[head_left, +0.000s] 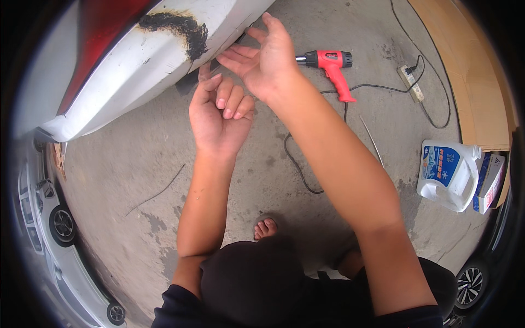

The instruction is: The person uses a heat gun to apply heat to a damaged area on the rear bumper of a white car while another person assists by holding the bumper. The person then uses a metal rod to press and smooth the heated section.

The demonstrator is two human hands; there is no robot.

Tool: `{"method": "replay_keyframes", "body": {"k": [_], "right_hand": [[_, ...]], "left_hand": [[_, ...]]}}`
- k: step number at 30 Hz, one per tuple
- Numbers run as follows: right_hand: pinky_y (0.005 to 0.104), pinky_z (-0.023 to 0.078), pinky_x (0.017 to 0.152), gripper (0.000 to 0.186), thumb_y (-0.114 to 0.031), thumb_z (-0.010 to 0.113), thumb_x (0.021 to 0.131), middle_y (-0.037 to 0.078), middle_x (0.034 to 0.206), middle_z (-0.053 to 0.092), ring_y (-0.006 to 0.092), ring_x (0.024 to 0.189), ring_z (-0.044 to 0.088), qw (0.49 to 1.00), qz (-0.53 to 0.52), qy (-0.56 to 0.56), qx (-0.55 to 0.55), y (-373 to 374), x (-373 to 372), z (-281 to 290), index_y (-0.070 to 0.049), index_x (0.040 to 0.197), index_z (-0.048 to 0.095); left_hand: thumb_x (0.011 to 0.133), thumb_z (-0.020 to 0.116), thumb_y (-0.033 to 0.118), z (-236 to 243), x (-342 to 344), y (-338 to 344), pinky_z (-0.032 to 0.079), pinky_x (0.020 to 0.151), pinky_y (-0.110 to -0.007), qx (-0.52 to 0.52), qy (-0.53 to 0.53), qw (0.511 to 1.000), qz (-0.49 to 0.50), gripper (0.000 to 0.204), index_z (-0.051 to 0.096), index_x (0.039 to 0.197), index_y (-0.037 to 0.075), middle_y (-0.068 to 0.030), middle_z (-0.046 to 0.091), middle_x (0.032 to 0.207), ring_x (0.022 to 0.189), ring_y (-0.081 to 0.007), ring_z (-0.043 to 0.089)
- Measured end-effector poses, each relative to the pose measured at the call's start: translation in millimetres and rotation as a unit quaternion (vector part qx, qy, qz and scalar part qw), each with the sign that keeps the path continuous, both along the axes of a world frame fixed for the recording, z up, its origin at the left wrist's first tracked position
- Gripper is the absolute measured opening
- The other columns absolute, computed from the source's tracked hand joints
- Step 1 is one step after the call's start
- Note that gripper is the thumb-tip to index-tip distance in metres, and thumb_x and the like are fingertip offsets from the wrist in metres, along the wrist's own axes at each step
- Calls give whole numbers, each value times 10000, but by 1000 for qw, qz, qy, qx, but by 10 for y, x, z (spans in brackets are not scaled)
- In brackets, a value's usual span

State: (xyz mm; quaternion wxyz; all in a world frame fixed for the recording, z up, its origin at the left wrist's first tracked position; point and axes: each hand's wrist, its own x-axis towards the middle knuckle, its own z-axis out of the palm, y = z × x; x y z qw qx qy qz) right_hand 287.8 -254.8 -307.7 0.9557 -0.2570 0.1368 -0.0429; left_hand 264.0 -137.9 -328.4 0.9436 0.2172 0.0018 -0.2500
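A white car bumper (131,82) slants across the upper left, with a blackened, scorched patch (191,34) on it. My left hand (221,112) is palm up below its lower edge, three fingers curled in. The index finger reaches up to that edge, the thumb close beside it; whatever may lie between them is hidden. To its right, my right hand (262,63) is open, palm up, with fingers apart and some tips at the bumper edge. Beyond the right wrist lies a red and black heat gun (336,68) on the floor, its metal nozzle partly behind the wrist.
A black cord (377,86) runs from the heat gun to a white power strip (411,83). A thin rod (372,139) lies on the concrete. At right stand a white jug (448,175), a small box (488,183) and cardboard (481,82). Cars (63,240) are parked at left.
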Motion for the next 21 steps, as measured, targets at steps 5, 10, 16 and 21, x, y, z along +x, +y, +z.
{"method": "replay_keyframes", "body": {"k": [5, 10, 16, 21], "right_hand": [[546, 290, 1164, 828, -478, 423, 995, 430, 1436, 232, 502, 1373, 314, 999, 13, -13, 48, -35, -6, 38, 54, 1521, 69], [544, 264, 1174, 842, -483, 433, 990, 428, 1435, 237, 501, 1377, 310, 998, 3, 2, 69, -29, -4, 86, 50, 1522, 56], [521, 273, 1169, 842, -507, 415, 984, 375, 1407, 299, 445, 1342, 363, 998, 10, 3, 63, -40, 6, 117, 57, 1520, 93], [482, 287, 1158, 815, -544, 378, 977, 265, 1360, 420, 347, 1274, 455, 998, 19, 25, 46, -43, -5, 129, 81, 1482, 240]], "left_hand": [[957, 435, 99, -9, 7, 29, 294, 460, -247, -6, -3, 1000, -6, 414, 490, 1350, 216, 25, 350, 568, 454, -87, 307], [968, 417, 106, -81, 24, 41, 291, 482, -252, 0, -18, 1000, -5, 330, 571, 1258, 138, 27, 337, 585, 478, -87, 310], [961, 424, 108, -184, 104, 72, 293, 480, -250, 17, -45, 999, 19, 350, 545, 1284, 164, 23, 337, 583, 476, -91, 312], [951, 414, 92, -236, 130, 88, 298, 476, -251, 78, -80, 993, 38, 439, 448, 1379, 185, 15, 334, 575, 474, -93, 309]]}}
